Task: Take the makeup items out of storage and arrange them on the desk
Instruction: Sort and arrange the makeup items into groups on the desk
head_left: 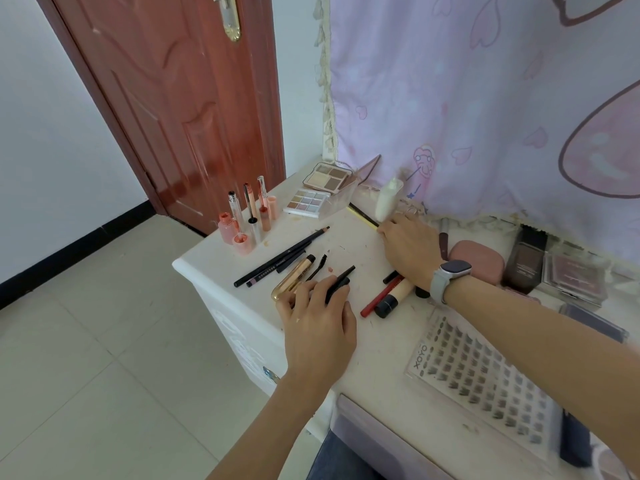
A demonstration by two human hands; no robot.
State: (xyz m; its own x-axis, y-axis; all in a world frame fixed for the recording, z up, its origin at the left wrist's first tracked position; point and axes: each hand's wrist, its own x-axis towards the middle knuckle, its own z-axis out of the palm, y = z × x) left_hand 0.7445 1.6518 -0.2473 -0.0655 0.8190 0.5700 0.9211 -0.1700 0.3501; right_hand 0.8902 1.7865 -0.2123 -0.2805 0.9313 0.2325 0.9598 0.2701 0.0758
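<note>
Both hands at work among makeup items spread on the white surface [221,271].

Left hand [318,317]: fingers curled, gripping a black applicator piece [341,281]; fingertips rest against a gold tube [292,277] lying flat just beyond them. Black pencils [277,259] lie side by side beyond the gold tube. Right hand [408,247], with a watch [448,277] on its wrist: fingers curled down at the near end of a thin yellow-and-black pencil [362,216]; whether it pinches the pencil cannot be determined. A white tube [388,199] stands just beyond this hand. A red pencil [379,296] and a beige black-capped tube [396,297] lie between the two hands. Upright pink lip products [247,220] and two open palettes [318,190] stand well beyond the left hand. A lash tray [485,379] lies beneath the right forearm.
</note>
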